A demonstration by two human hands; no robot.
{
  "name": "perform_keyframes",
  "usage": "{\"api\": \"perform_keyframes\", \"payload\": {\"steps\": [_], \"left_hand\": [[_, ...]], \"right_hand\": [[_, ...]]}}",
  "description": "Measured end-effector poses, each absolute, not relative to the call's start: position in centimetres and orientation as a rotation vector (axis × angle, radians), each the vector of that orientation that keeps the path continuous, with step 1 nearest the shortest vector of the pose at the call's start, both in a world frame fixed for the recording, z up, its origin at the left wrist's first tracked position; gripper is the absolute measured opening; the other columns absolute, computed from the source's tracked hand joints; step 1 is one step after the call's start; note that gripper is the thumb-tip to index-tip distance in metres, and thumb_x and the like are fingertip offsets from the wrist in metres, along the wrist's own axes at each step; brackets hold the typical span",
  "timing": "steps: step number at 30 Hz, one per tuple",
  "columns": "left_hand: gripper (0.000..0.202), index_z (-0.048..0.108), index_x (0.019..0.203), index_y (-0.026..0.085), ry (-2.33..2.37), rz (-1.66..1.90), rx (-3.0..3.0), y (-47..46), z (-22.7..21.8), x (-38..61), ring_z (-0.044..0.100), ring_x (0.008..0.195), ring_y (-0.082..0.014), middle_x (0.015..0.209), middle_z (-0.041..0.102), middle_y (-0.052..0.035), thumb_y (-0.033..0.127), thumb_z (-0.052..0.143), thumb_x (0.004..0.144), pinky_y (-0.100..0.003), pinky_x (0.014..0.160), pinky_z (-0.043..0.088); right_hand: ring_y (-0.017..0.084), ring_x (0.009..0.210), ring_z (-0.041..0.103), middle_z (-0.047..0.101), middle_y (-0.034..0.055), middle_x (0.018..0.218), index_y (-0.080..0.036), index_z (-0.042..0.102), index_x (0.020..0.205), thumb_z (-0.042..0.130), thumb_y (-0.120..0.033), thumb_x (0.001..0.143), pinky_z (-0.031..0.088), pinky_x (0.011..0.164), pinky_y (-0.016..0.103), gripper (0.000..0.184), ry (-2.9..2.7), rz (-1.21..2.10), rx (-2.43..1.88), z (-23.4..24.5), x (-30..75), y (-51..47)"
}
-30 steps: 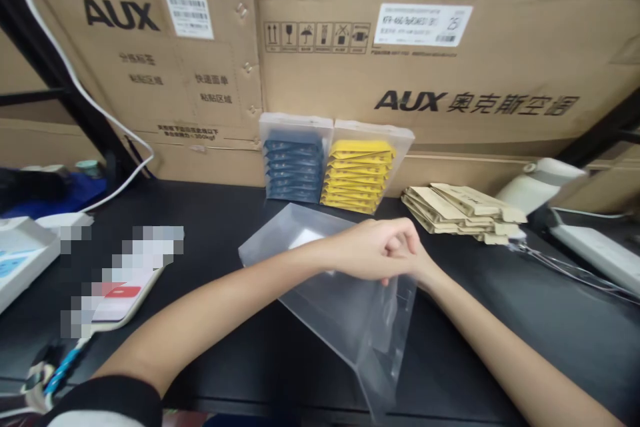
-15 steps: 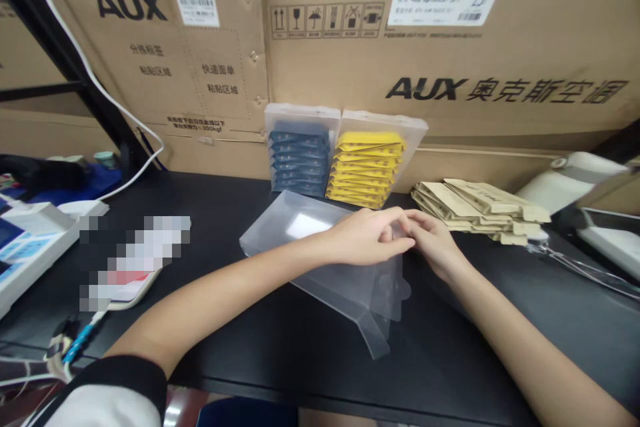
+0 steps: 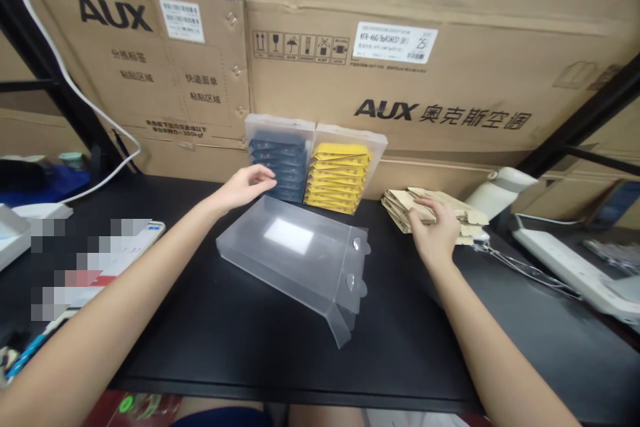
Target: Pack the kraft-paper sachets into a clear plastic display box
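Note:
A clear plastic box lies on the black table, its flap end open toward me, with no hand on it. My left hand reaches past its far corner, fingers curled at the clear case of dark blue packets. A clear case of yellow packets stands beside that one. My right hand rests with fingers apart on the stack of tan paper packets to the right.
Large AUX cardboard cartons form a wall behind the table. A white device with cables sits at the right. A white tray, a blurred flat item and a white cable lie at the left.
Both hands have let go of the clear box. The left hand moved back to the blue packet case, the right hand out to the tan stack. The box now lies flat.

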State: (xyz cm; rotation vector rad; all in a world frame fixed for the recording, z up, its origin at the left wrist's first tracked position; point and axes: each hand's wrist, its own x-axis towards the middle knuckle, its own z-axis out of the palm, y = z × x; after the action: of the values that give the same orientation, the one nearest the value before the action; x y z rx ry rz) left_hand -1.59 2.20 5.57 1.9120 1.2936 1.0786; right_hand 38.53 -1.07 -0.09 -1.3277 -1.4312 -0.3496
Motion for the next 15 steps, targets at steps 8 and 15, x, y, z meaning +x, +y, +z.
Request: {"api": "perform_keyframes", "payload": {"steps": [8, 15], "left_hand": [[0.064, 0.056, 0.125, 0.026, 1.097, 0.931, 1.309, 1.5, 1.2, -4.0, 0.056, 0.118, -0.0227, 0.135, 0.057, -0.0074, 0.040, 0.077, 0.067, -0.032, 0.098, 0.044], [0.050, 0.065, 0.108, 0.021, 1.091, 0.781, 1.539, 1.2, 0.9, -3.4, 0.063, 0.103, -0.0251, 0.110, 0.069, -0.0051, 0.052, 0.071, 0.070, -0.033, 0.089, 0.048]], "right_hand": [[0.037, 0.126, 0.043, 0.059, 0.0170, 0.126, -0.015, 0.063, 0.107, 0.050, -0.041, 0.082, 0.021, 0.105, 0.061, 0.039, -1.579, -0.676, -1.552, -3.1, 40.7, 0.5], [0.034, 0.112, 0.055, 0.074, 0.0093, 0.092, -0.021, 0.066, 0.076, 0.049, -0.036, 0.080, 0.023, 0.103, 0.062, 0.023, -1.549, -0.664, -1.574, -3.1, 40.7, 0.1]]}}
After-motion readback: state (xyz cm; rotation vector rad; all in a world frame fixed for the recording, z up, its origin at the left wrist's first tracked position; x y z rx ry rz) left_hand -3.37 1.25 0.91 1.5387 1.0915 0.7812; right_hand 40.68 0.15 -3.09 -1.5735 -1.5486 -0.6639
